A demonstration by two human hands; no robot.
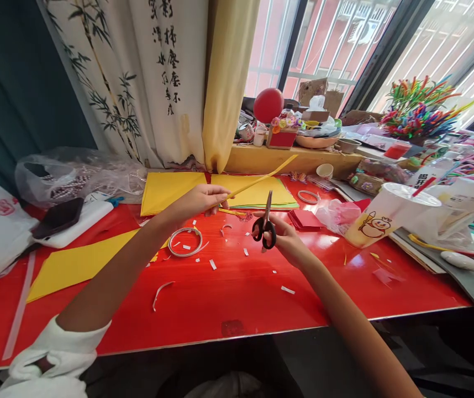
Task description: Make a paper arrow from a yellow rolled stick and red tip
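Note:
My left hand [209,198] pinches a narrow yellow paper strip [264,177] that slants up to the right above the table. In my right hand [283,235] is a pair of scissors [264,225] with black handles, its blades pointing up and looking closed. The strip passes near the scissor tips; whether they touch I cannot tell. Beneath my hands, a roll of tape [185,242] lies flat on the red table [237,293], with small white paper scraps [212,265] scattered around it. Behind the hands lie stacks of yellow paper [173,190].
A white drink cup [390,214] with a straw leans at the right. On the left are a dark phone [59,217], a plastic bag [79,171] and a large yellow sheet [82,262]. Red paper squares [306,219] lie right of the scissors. Craft supplies crowd the windowsill.

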